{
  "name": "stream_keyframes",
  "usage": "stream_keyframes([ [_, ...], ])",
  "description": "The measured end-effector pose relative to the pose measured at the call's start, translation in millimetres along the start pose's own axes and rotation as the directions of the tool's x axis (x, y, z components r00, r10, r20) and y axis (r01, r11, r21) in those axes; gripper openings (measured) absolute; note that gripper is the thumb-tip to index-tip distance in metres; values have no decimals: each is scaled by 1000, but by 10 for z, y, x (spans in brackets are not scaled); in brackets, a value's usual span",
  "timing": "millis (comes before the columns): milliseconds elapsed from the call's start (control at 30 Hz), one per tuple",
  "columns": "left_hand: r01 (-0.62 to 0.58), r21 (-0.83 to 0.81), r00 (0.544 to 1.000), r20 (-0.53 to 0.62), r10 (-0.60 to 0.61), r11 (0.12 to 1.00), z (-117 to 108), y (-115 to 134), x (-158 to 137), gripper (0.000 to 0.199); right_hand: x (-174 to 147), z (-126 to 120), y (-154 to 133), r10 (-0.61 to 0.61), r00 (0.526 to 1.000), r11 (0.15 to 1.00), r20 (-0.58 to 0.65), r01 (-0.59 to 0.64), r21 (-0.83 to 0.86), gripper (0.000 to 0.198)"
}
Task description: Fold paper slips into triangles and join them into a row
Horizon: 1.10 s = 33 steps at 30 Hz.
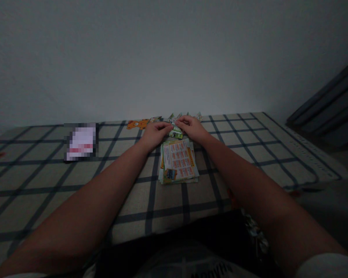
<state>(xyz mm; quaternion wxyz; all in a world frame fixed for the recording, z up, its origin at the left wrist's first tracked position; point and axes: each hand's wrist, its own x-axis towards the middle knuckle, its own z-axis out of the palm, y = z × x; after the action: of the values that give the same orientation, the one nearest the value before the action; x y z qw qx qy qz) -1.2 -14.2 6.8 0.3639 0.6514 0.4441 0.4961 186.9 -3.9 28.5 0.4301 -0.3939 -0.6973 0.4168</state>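
Near the wall, both hands meet over a small green-and-white printed paper (176,134), which looks folded. My left hand (155,135) pinches its left side between thumb and fingers. My right hand (193,128) is closed on its upper right part, with the fingertips almost touching those of the left. Just below the hands lies a loose stack of printed sheets (179,160), the top one covered in rows of small orange and white blocks. Behind the hands, several small folded paper pieces (199,116) stand along the back edge, partly hidden by my fingers.
A checked cloth (127,208) with a printed orange bear (137,124) covers the surface. On the left lies a phone-like object (81,142) with a blurred bright face. A pale wall (168,58) rises behind; a dark ridged panel (330,100) is at right.
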Motion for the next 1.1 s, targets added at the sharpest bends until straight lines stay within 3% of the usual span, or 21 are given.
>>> stream_keyframes([
  [433, -12, 52, 998, 68, 8, 999, 19, 14, -24, 33, 29, -28, 40, -93, 990, 995, -104, 89, -41, 13],
  [767, -67, 178, 994, -78, 82, 982, -41, -22, 35, 32, 74, -28, 126, -61, 997, 998, -36, 62, 20, 15],
  [933, -71, 166, 994, -71, 84, 984, -38, -28, 39, 31, 75, -57, 148, -95, 994, 995, -54, 93, -43, 15],
  [1100, -63, 127, 996, -56, 71, 990, -26, -34, 39, 29, 71, -62, 106, -55, 996, 997, -63, 51, -61, 15],
])
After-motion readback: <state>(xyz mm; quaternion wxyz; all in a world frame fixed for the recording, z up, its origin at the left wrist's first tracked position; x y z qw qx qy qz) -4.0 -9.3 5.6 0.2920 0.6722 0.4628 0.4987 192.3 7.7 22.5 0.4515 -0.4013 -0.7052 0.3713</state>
